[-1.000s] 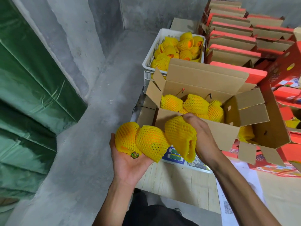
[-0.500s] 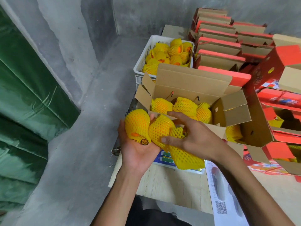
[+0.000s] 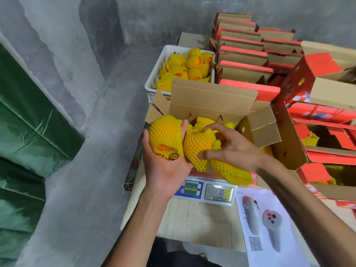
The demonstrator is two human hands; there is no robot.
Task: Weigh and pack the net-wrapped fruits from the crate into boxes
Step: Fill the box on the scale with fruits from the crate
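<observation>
The left hand [image 3: 165,166], palm up, cradles a net-wrapped fruit [image 3: 165,134] bearing a round sticker, its fingers curled round the far side. Just right of it, the right hand [image 3: 234,149] grasps a second net-wrapped fruit [image 3: 199,145], with a third [image 3: 230,170] hanging beneath the palm. Both hands hover above the electronic scale [image 3: 208,190] on the wooden table [image 3: 192,220], near the open cardboard box [image 3: 212,99]. Farther off stands the white crate [image 3: 154,83] of wrapped fruits.

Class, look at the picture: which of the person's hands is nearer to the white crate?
Left. The left hand, cupping a netted fruit, sits just below the crate's near corner; the right hand is further right, in front of the open box.
</observation>
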